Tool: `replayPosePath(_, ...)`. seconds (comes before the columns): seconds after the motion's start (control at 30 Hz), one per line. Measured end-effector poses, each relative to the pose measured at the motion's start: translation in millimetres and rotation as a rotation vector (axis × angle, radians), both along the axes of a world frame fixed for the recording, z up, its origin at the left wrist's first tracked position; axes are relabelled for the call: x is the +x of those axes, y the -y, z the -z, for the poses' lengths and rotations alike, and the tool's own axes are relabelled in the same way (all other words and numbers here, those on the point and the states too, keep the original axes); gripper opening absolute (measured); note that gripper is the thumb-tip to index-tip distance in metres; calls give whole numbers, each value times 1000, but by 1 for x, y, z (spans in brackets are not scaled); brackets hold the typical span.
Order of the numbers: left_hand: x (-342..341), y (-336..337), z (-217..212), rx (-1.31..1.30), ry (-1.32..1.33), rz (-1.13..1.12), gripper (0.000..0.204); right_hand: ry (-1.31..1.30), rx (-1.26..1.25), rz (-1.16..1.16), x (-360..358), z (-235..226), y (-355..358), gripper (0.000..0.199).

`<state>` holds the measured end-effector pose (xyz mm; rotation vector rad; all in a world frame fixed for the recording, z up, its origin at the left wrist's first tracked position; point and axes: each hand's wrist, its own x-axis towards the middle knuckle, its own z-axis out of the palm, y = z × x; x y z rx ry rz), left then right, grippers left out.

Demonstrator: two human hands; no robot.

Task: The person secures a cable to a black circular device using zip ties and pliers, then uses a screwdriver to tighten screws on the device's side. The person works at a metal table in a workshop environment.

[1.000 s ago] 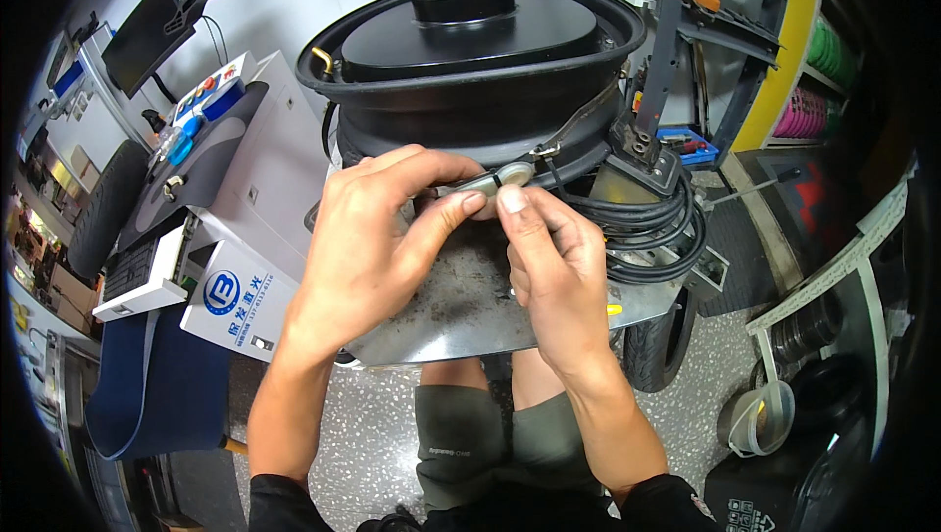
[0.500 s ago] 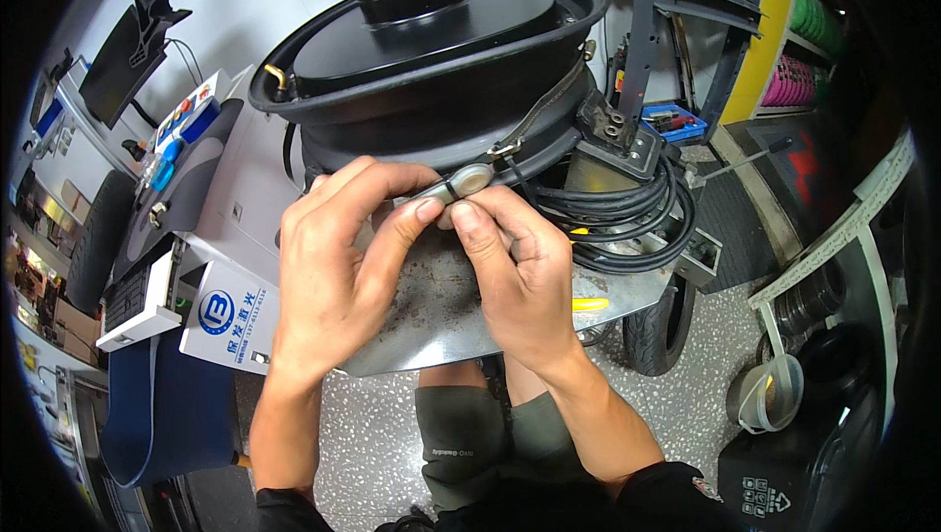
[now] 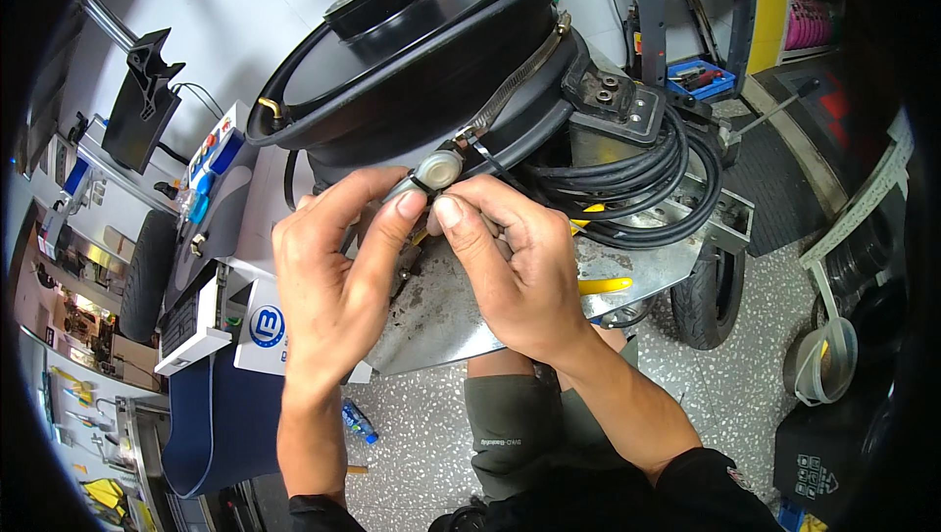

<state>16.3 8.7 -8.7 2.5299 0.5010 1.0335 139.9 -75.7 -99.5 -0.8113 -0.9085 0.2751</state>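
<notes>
My left hand [image 3: 338, 267] pinches a small grey piece with a round pale end [image 3: 438, 170] between thumb and forefinger. Around that piece runs a narrow black cable tie [image 3: 420, 182]. Close beside it, my right hand [image 3: 515, 282] is closed, thumb against forefinger, at the lower side of the piece; what lies between its fingertips is hidden. A metal clamp band [image 3: 524, 73] with a screw housing [image 3: 469, 138] goes round the barrel of a large black wheel rim [image 3: 338, 76], and the grey piece sits next to that housing. A black tie hangs from the band.
The wheel rests over a metal plate [image 3: 446, 312] with dirt marks. Coiled black cable [image 3: 686, 179] and a yellow-handled tool [image 3: 605, 286] lie at its right. Below stands a small tyre [image 3: 706, 307]. A blue tool tray [image 3: 701, 79] is at the back right; a keyboard [image 3: 191, 321] is left.
The view has shifted and tilted, so the wheel appears more slanted. Both hands stay at the grey piece, whose pale round end now faces me more squarely.
</notes>
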Motion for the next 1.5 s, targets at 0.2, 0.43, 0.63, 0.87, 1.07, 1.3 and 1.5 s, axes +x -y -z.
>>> replayPosePath(0.2,9,-5,9,246,37,1,15,-153,-104,-95,-1,-11,15,23)
replayPosePath(0.43,4,-8,23,398,60,-41,20,-207,-154,-98,-13,-20,22,24)
replayPosePath(0.63,4,-4,27,408,65,-60,18,-252,-248,-140,-19,-31,30,31)
replayPosePath(0.87,-2,-9,10,147,18,67,19,-236,-320,-285,1,-15,31,35)
replayPosePath(1.07,-2,-15,21,354,72,78,24,256,-191,565,0,-21,29,13)
replayPosePath(1.3,3,-17,39,463,232,62,24,849,-38,744,-10,-39,47,27)
replayPosePath(1.5,-4,-25,40,311,276,137,27,821,-308,688,10,-54,36,31)
